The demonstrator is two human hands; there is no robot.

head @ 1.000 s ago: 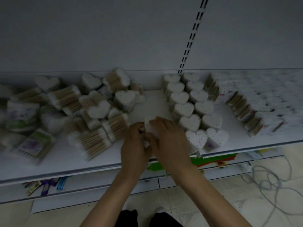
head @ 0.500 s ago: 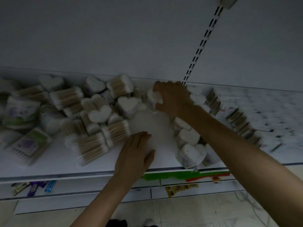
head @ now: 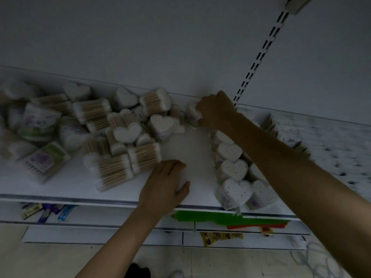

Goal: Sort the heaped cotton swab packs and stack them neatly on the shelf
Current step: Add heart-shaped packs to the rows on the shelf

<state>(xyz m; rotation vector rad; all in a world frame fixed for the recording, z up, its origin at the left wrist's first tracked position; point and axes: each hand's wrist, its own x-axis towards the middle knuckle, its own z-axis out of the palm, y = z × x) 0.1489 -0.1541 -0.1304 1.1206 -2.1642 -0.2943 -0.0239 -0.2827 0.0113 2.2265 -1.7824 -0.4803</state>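
Right hand has carried a heart pack rearward, its writing illegibly blurred.

On the white shelf, cotton swab packs lie heaped at nine o'clock, upright heart packs stand rowed at three o'clock, and one held pack sits at twelve o'clock.

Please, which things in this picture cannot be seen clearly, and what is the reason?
All in the head view:
- Swab pack at the back of the shelf: mostly covered by the right hand.
- Rear heart-shaped packs: partly hidden under the right forearm.
- Labels on left packs: blurred, too dim to read.
- Stock at right edge: motion-blurred.
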